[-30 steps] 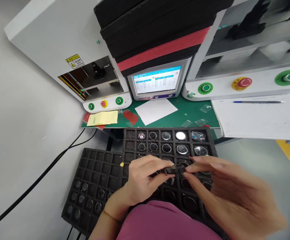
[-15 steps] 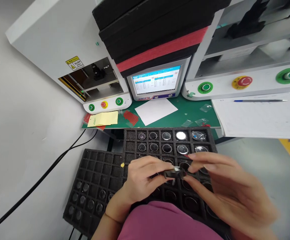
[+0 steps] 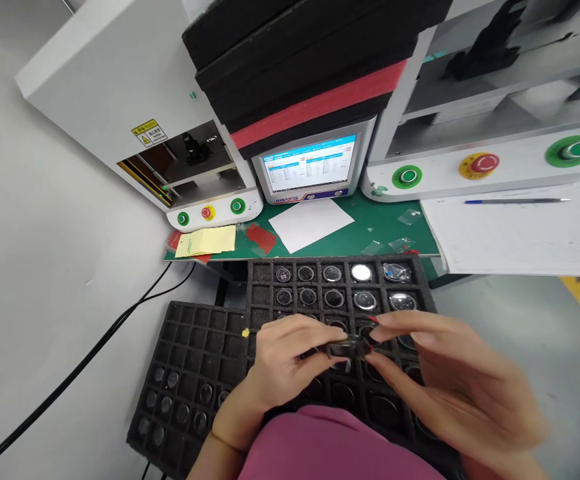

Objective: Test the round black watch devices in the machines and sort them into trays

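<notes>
- Small monitor, its screen lit blue and white, at the back of the green desk
- Left machine, pale, with a yellow warning label
- Right machine, with green and red buttons along its front
- Black slabs stacked above the monitor, with a red band
- White sheet in front of the monitor
- Yellow slip near the desk's left end
- Pen lying on papers at right
- Black cables beside the wall
</notes>
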Demonstrator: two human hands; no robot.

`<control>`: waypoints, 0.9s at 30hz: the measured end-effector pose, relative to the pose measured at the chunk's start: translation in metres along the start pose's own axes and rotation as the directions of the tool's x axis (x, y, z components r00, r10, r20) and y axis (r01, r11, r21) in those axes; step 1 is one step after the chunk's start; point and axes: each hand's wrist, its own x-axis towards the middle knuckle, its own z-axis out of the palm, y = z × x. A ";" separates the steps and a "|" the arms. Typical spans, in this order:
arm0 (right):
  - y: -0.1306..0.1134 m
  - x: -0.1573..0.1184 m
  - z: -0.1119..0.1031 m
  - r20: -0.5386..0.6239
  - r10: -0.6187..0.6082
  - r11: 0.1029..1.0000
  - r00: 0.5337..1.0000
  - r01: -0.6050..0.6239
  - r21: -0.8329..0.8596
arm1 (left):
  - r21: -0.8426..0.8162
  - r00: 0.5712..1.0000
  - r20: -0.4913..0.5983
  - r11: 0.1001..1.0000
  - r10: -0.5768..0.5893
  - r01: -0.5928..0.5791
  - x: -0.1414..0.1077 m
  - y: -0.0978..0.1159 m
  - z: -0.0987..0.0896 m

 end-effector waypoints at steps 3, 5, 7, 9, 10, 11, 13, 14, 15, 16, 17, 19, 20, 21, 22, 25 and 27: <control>0.001 -0.004 0.001 -0.009 0.008 1.000 1.000 -0.008 -0.024 | 0.002 1.000 -0.014 1.000 -0.001 0.001 0.000 -0.001 0.001; 0.001 -0.005 0.001 -0.026 0.006 0.999 1.000 -0.007 -0.038 | 0.006 1.000 -0.020 1.000 -0.009 0.009 -0.001 -0.001 0.001; 0.001 -0.003 0.001 -0.028 -0.010 0.999 1.000 0.009 -0.039 | 0.010 1.000 -0.020 1.000 -0.019 0.019 -0.001 -0.001 0.001; 0.002 -0.001 0.000 -0.012 -0.025 0.999 1.000 0.025 -0.037 | 0.017 0.999 -0.018 0.999 -0.030 0.030 -0.002 -0.001 0.001; 0.002 0.000 -0.001 -0.001 -0.029 0.999 1.000 0.029 -0.039 | 0.023 0.999 -0.018 0.999 -0.033 0.033 -0.002 -0.001 0.001; 0.002 0.001 -0.002 0.009 -0.031 0.998 0.999 0.032 -0.047 | 0.027 0.999 -0.017 0.999 -0.034 0.035 -0.002 0.000 0.001; 0.003 0.004 -0.003 0.030 -0.038 0.997 0.999 0.040 -0.070 | 0.035 0.999 -0.013 0.999 -0.035 0.035 -0.001 0.000 0.001; 0.003 0.004 -0.003 0.044 -0.044 0.996 0.998 0.047 -0.080 | 0.038 0.999 -0.011 0.999 -0.035 0.035 -0.001 0.000 0.001; 0.003 0.005 -0.004 0.057 -0.054 0.994 0.997 0.059 -0.087 | 0.043 0.999 -0.010 0.998 -0.034 0.035 0.000 0.000 0.001; 0.003 0.005 -0.004 0.069 -0.068 0.993 0.995 0.074 -0.095 | 0.050 0.999 -0.011 0.998 -0.032 0.033 0.000 0.000 0.002; 0.004 0.005 -0.004 0.079 -0.081 0.990 0.994 0.089 -0.105 | 0.061 1.000 -0.013 0.998 -0.028 0.028 0.001 0.001 0.002; 0.005 0.004 -0.002 0.078 -0.098 0.986 0.992 0.107 -0.128 | 0.087 1.000 -0.022 0.996 -0.017 0.018 0.001 0.001 0.003; 0.006 0.003 -0.001 0.067 -0.100 0.986 0.993 0.108 -0.130 | 0.096 1.000 -0.026 0.995 -0.013 0.015 0.002 0.000 0.004; 0.007 0.001 0.000 0.043 -0.100 0.987 0.994 0.104 -0.123 | 0.099 0.999 -0.031 0.995 -0.011 0.014 0.002 0.000 0.004; 0.008 0.000 0.002 0.005 -0.099 0.989 0.995 0.099 -0.109 | 0.096 0.999 -0.034 0.995 -0.013 0.016 0.002 0.000 0.004; 0.010 -0.004 0.007 -0.125 -0.087 0.995 0.988 0.080 -0.061 | 0.081 0.999 -0.039 0.996 -0.027 0.030 0.002 0.000 0.003; 0.012 -0.005 0.009 -0.151 -0.063 0.998 0.987 0.058 -0.034 | 0.089 0.999 -0.041 0.995 -0.035 0.039 0.002 0.000 0.002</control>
